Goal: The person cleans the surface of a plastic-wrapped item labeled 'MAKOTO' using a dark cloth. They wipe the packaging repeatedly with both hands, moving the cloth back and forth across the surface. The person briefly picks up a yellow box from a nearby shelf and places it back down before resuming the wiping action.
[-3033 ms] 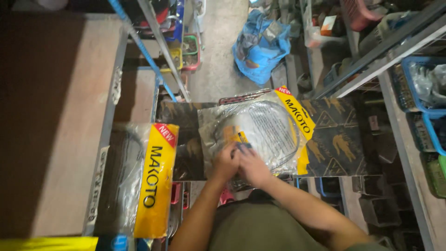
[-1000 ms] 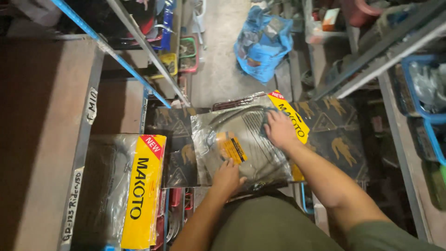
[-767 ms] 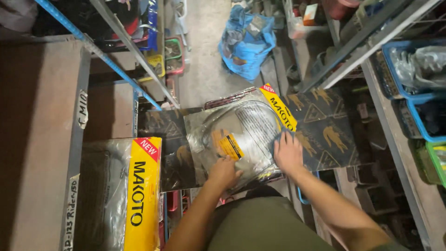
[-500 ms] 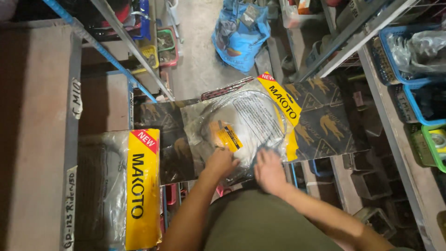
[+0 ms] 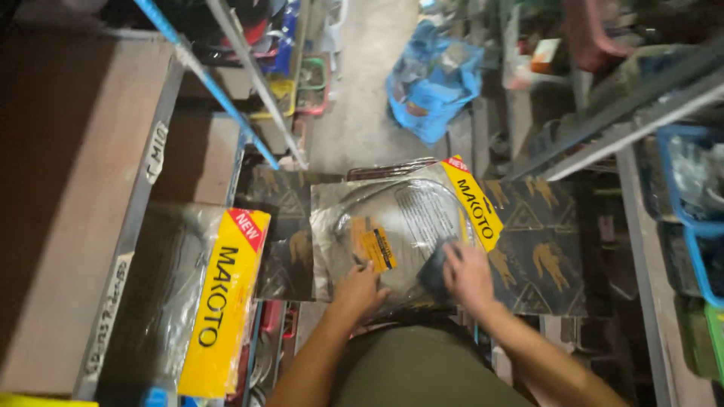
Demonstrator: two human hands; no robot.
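Hands are pinning a clear plastic packet (image 5: pixel 407 226) of coiled cable flat, keeping it from sliding. Left hand (image 5: pixel 357 290) is pressing fingers on its near edge, no closed grasp. Right hand (image 5: pixel 467 275) is pressing a small dark pad (image 5: pixel 435 265) onto it, by the yellow header strip (image 5: pixel 473 202). Packet is lying on a dark patterned board (image 5: pixel 543 249), at the near edge. Both forearms are reaching forward, wrists bent down.

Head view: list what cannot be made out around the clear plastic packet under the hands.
- Near edge of the clear plastic packet with the yellow strip: covered by the left hand and right hand.
- Dark object under the right hand: blurred, so its kind is unclear.
- Second clear packet on the shelf: its near end is cut off by the bottom edge.
- Blue plastic bag: its contents are blurred.
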